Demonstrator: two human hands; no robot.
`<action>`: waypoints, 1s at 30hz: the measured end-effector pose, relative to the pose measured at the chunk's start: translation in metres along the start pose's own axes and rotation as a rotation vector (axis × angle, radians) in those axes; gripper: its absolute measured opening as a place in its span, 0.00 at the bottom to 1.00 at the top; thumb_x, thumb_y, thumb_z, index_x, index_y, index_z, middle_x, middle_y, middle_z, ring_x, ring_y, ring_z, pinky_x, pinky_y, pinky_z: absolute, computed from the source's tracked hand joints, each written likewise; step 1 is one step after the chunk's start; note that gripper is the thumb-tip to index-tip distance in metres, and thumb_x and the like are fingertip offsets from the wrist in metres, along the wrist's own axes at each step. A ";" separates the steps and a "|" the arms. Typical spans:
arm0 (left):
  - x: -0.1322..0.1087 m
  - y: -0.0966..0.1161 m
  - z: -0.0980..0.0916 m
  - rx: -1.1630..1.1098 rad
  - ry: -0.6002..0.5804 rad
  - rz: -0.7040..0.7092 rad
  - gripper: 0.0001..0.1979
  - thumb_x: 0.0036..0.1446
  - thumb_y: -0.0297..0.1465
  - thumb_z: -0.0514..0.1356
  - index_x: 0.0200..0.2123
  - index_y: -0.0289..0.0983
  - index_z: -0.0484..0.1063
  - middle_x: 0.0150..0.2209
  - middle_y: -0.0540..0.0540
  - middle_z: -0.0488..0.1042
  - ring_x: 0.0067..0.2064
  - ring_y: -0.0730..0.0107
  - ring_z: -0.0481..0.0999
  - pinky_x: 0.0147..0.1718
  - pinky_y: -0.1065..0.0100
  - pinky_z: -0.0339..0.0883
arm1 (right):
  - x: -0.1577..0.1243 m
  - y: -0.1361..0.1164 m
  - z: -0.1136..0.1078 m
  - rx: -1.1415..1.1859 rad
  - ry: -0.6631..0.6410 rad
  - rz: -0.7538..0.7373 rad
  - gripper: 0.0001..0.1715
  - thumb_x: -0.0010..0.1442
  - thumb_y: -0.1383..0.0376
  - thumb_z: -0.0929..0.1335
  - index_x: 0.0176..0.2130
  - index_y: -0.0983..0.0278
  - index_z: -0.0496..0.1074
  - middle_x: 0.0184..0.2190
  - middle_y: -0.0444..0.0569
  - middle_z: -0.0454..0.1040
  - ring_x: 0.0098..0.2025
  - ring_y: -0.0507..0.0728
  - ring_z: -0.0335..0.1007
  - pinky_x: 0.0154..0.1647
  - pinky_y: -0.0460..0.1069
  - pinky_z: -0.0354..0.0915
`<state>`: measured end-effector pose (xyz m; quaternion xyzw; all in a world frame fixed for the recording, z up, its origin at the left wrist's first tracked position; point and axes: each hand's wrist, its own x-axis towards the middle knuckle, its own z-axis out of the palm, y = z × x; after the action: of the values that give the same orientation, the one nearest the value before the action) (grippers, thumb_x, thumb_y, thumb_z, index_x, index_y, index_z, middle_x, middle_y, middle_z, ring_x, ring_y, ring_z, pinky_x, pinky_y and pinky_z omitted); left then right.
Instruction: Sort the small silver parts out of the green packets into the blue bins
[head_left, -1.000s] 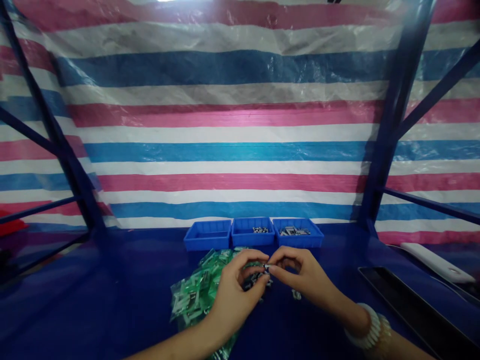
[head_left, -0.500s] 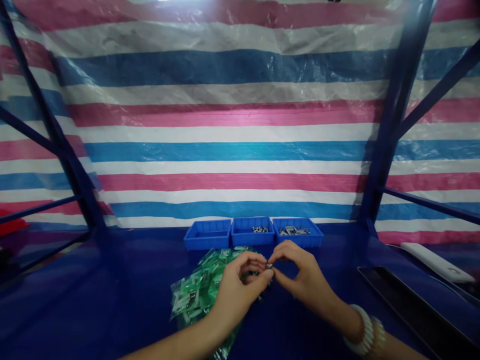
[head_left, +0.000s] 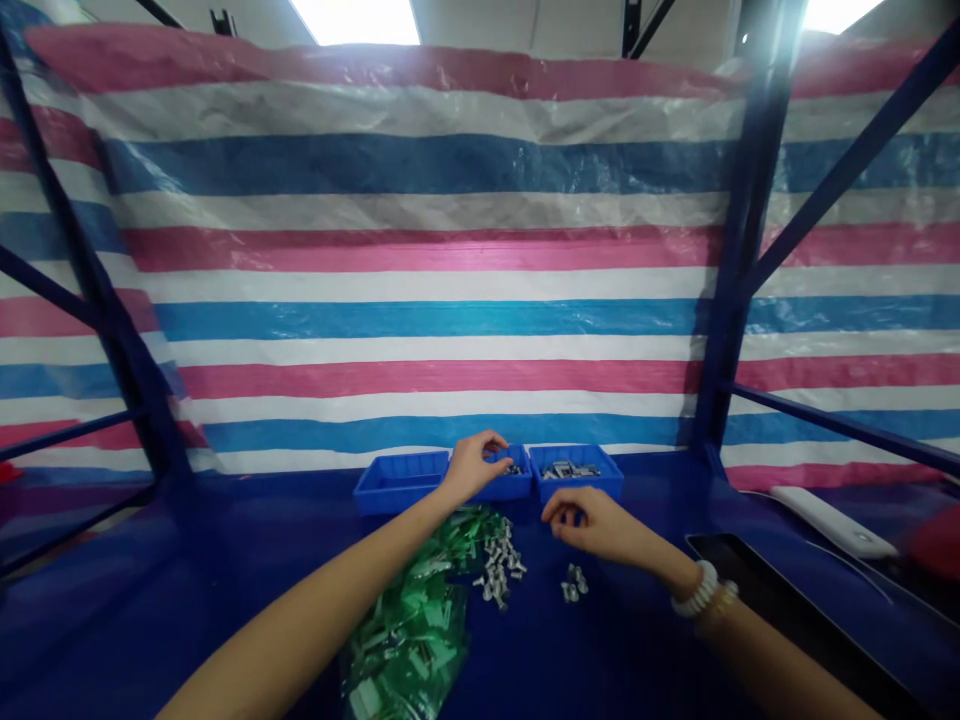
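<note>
My left hand (head_left: pixel 480 466) reaches over the middle blue bin (head_left: pixel 504 488), its thumb and fingers apart above small metal pieces (head_left: pixel 513 469). My right hand (head_left: pixel 596 522) hovers in front of the right blue bin (head_left: pixel 577 490), fingers loosely curled and tips slightly apart, with nothing visible in them. That bin contains flat metallic parts (head_left: pixel 570 469). Below my right hand lies a small group of silvery metal parts (head_left: pixel 574 584). A larger scatter of similar metal parts (head_left: pixel 499 568) spreads beside the green plastic packets (head_left: pixel 420 640).
A third blue bin (head_left: pixel 401 482) stands at the left of the row. On the right lie a dark flat device (head_left: pixel 780 610) and a white elongated box (head_left: pixel 832 520) with a cable. Blue metal posts (head_left: pixel 739 250) and a striped sheet (head_left: pixel 435 320) enclose the table.
My hands, earlier together over a small metal piece, have separated. The left moved forward to the middle bin; the right lies nearer the right bin. The view has tilted up, and the loose parts are uncovered.
</note>
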<state>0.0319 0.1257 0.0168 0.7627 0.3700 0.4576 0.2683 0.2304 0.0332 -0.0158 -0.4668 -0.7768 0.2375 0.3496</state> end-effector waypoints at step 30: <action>-0.121 0.040 -0.004 -0.393 -0.154 -0.307 0.09 0.46 0.31 0.67 0.25 0.35 0.70 0.22 0.52 0.70 0.25 0.74 0.69 0.24 0.73 0.59 | -0.010 -0.030 0.043 0.642 -0.142 0.005 0.12 0.46 0.66 0.75 0.31 0.64 0.71 0.29 0.43 0.74 0.33 0.53 0.71 0.33 0.47 0.66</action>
<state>0.0038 0.0048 -0.0119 0.6636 0.3639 0.4151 0.5050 0.1842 0.0086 -0.0260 -0.3171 -0.6833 0.5032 0.4235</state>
